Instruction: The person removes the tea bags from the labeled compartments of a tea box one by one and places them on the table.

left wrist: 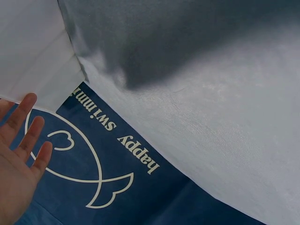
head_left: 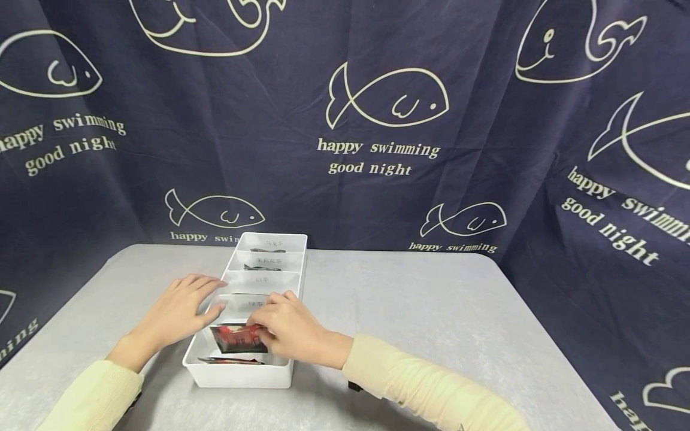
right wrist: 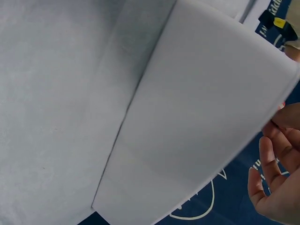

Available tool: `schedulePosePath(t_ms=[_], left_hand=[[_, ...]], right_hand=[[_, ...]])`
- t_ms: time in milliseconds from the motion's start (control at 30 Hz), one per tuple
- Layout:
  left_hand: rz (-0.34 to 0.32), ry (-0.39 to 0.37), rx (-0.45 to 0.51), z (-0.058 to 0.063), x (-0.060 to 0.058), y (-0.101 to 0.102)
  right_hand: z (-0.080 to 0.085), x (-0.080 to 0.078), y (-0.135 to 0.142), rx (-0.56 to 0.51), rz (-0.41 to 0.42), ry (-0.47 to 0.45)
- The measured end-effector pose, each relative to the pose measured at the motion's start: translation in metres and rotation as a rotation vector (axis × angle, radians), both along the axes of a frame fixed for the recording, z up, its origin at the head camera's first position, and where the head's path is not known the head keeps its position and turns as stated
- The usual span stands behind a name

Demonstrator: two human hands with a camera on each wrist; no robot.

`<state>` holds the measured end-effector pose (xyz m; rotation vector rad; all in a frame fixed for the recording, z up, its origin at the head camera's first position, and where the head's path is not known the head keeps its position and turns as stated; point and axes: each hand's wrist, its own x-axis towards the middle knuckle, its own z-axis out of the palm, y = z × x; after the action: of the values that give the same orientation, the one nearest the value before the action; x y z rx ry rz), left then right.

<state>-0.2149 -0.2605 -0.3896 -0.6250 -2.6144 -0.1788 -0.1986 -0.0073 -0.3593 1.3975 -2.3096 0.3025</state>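
A long white divided box [head_left: 237, 376] stands on the table, its dividers carrying handwritten tea labels. My right hand [head_left: 288, 329] pinches the right side of a black and red tea packet [head_left: 237, 339], which stands tilted in the front part of the box. Another packet [head_left: 229, 361] lies low by the front wall, mostly edge-on. At the box's left rim is my left hand [head_left: 185, 305], fingers extended and holding nothing; in the left wrist view those fingers [left wrist: 32, 136] are spread beside the box wall. The right wrist view hides most of the pinched packet behind the box's side.
Dark packets [head_left: 262, 268] stand in the rear compartments, only their top edges showing. The box sits left of centre on the grey table [head_left: 420, 335]. A dark blue cloth [head_left: 388, 197] with fish drawings hangs behind and around the table.
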Motion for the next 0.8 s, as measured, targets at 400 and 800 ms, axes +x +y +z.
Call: schedulePosePath(t_ms=[400,800], left_hand=[[0.004,-0.016,-0.015,0.000,0.001,-0.002],[0.012,-0.008,0.002,0.000,0.000,0.000]], right_hand=[[0.028,-0.003,0.009,-0.089,-0.003,-0.125],[0.055,-0.018,0.033,-0.310,0.042,-0.227]])
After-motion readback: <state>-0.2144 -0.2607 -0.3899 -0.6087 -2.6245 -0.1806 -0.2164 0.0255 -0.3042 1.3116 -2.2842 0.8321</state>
